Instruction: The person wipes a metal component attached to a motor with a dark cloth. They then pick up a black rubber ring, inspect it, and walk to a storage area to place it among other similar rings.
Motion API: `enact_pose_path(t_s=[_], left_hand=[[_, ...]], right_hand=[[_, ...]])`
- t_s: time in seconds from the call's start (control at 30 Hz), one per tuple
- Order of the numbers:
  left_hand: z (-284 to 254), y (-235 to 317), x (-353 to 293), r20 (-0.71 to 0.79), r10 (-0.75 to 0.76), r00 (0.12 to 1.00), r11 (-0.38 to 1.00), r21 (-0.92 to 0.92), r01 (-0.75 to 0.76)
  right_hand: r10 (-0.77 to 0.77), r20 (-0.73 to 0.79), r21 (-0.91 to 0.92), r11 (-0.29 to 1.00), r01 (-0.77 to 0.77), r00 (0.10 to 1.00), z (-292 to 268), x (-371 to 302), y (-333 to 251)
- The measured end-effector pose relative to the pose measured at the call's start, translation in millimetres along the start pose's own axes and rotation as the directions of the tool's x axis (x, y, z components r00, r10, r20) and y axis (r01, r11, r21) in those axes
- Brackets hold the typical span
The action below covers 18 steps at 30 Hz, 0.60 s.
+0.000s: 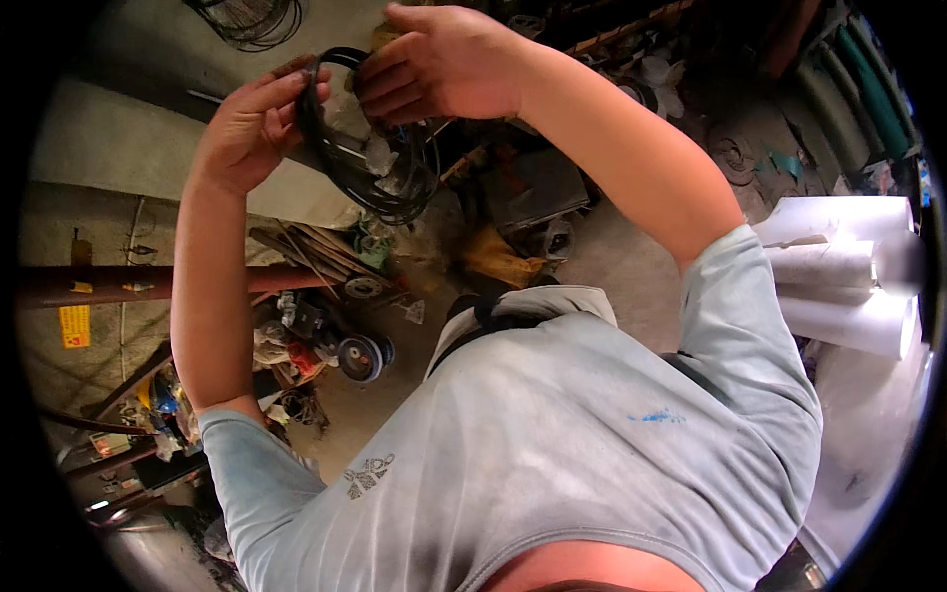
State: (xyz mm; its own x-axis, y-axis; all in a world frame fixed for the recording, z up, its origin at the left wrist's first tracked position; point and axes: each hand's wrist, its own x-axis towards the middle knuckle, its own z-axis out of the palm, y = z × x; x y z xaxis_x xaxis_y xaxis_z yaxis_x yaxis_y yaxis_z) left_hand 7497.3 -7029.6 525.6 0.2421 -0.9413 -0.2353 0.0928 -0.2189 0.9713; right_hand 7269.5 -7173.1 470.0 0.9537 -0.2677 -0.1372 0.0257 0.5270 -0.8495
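A coil of thin black cable (407, 203) hangs in the air in front of me, several loops thick. My left hand (254, 126) pinches its left side between thumb and fingers. On the upper right of the loops is my right hand (434, 67), its back toward me. Its fingers bend over the strands and the thumb sticks out away from them. The palm side of this hand is hidden, so how firmly it grips is hard to see. Crumpled clear plastic (380, 156) shows through the middle of the coil.
Another wire coil (249, 18) lies at the upper left. A dark red pipe (148, 284) crosses the left side, above clutter and a round wheel-like part (361, 357). A yellow bag (496, 257) is on the floor. Large white rolls (838, 266) stand at the right.
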Motion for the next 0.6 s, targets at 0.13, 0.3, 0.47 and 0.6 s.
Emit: enact_pose_path(t_s=[0.13,0.3,0.47,0.6], left_hand=[[-11,29,-5,-0.034,0.025,0.999,0.998,0.063,-0.023],[-18,54,-16,-0.066,0.003,0.998,0.998,0.055,0.001],[-20,58,-25,-0.098,-0.05,0.994,0.994,0.094,0.059],[-19,48,-41,-0.142,-0.097,0.985,0.987,0.114,0.113]], right_hand=[[-0.09,-0.057,0.096,0.991,0.096,0.994,-45,-39,18],[-0.013,-0.229,0.341,0.936,0.093,0.973,-113,-69,126],[0.115,-0.402,0.397,0.916,0.06,0.908,-137,-97,228],[0.114,-0.404,0.26,0.966,-0.006,0.908,-118,-94,256]])
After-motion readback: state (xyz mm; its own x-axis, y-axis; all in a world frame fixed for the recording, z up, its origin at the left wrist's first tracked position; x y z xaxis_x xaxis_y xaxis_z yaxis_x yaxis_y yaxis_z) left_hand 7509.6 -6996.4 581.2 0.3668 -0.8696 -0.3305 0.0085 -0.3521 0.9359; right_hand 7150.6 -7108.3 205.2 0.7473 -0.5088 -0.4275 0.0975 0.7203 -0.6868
